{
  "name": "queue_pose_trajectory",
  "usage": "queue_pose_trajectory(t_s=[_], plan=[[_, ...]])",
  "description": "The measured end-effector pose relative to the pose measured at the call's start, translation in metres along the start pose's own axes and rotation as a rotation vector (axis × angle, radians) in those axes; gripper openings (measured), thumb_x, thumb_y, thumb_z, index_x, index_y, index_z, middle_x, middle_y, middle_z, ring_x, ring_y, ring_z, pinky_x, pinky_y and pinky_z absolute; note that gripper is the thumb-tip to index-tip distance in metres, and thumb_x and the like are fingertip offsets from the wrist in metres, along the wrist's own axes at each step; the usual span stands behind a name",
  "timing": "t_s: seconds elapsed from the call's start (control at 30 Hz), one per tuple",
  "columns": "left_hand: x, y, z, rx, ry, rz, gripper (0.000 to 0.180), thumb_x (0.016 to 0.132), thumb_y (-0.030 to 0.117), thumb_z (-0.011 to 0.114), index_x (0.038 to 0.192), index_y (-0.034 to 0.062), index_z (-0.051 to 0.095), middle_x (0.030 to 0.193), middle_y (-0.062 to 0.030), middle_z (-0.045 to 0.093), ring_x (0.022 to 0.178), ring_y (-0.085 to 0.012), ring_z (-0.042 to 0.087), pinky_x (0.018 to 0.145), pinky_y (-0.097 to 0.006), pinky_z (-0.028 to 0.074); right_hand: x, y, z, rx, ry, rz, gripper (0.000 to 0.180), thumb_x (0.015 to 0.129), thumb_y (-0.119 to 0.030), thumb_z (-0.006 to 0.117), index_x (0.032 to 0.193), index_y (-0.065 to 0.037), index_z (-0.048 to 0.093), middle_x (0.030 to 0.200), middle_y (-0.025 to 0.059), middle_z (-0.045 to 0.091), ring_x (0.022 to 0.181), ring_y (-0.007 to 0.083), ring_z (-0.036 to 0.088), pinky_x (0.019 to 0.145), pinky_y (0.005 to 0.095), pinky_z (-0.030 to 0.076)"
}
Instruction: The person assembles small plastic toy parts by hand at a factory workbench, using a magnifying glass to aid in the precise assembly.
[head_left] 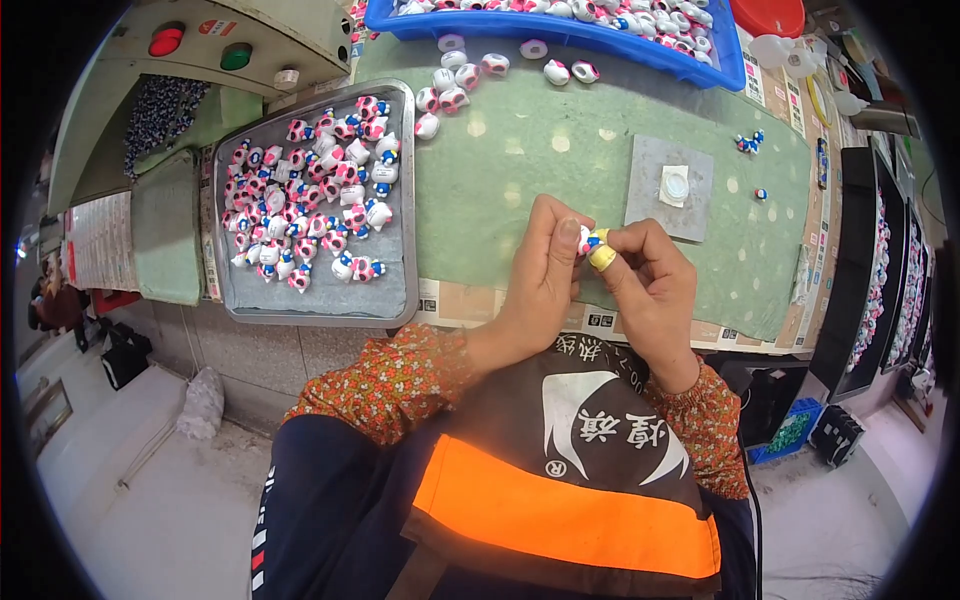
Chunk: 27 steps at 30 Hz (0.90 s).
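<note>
Over the near edge of the green mat, my two hands meet at a small toy figurine (585,243) in white, pink and blue. My left hand (540,280) is closed around its white part, the thumb on top. From the other side my right hand (655,285) pinches the blue end, with yellow wraps (602,256) on its fingertips. The fingers cover much of the figurine. Left of my hands, a grey metal tray (375,295) holds many finished-looking figurines (300,190) with white heads and blue bodies.
A grey plate (646,212) with a small white dish (676,187) lies beyond my right hand. Small blue bodies (749,143) lie farther right. Loose white heads (455,77) sit below a blue bin (560,37). A machine (200,60) stands left; black trays (850,270) stand right.
</note>
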<state>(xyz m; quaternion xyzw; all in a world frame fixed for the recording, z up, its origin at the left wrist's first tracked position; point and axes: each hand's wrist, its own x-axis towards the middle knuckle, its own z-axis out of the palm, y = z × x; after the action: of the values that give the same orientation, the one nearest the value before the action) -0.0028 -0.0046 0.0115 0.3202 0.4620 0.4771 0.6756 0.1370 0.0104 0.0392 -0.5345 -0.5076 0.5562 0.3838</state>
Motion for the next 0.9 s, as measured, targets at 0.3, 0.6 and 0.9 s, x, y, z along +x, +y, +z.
queue_pose_trajectory(t_s=[0.3, 0.6, 0.9], plan=[[0.005, -0.008, 0.003, 0.11, 0.004, 0.205, 0.027, 0.11, 0.034, 0.033, 0.106, 0.0093, 0.044, 0.077, 0.0039, 0.042, 0.061, -0.0013, 0.036, 0.05, -0.019, 0.032, -0.007, 0.015, 0.011, -0.062, 0.059, -0.158, 0.009, 0.093, 0.003, 0.062, 0.097, 0.0, 0.055, 0.088, -0.0015, 0.053, 0.076, 0.004, 0.05, 0.07, 0.0202, 0.043], [0.008, 0.038, -0.027, 0.215, 0.099, 0.133, 0.033, 0.109, 0.035, 0.038, 0.104, 0.0076, 0.056, 0.076, 0.001, 0.048, 0.058, -0.0049, 0.041, 0.05, -0.021, 0.039, 0.018, -0.013, -0.053, -0.289, 0.144, -0.146, 0.006, 0.091, -0.005, 0.065, 0.092, 0.0, 0.062, 0.079, -0.0006, 0.059, 0.072, 0.0036, 0.051, 0.063, 0.0213, 0.042], [0.004, 0.116, -0.155, 1.299, 0.585, 0.65, 0.028, 0.106, 0.026, 0.044, 0.1, 0.0047, 0.061, 0.092, -0.0079, 0.06, 0.085, -0.022, 0.053, 0.079, -0.036, 0.043, 0.05, 0.015, -0.177, -0.927, 0.578, -0.245, 0.018, 0.088, 0.0, 0.062, 0.105, -0.001, 0.067, 0.085, 0.0007, 0.064, 0.074, 0.0072, 0.053, 0.069, 0.0227, 0.045]])
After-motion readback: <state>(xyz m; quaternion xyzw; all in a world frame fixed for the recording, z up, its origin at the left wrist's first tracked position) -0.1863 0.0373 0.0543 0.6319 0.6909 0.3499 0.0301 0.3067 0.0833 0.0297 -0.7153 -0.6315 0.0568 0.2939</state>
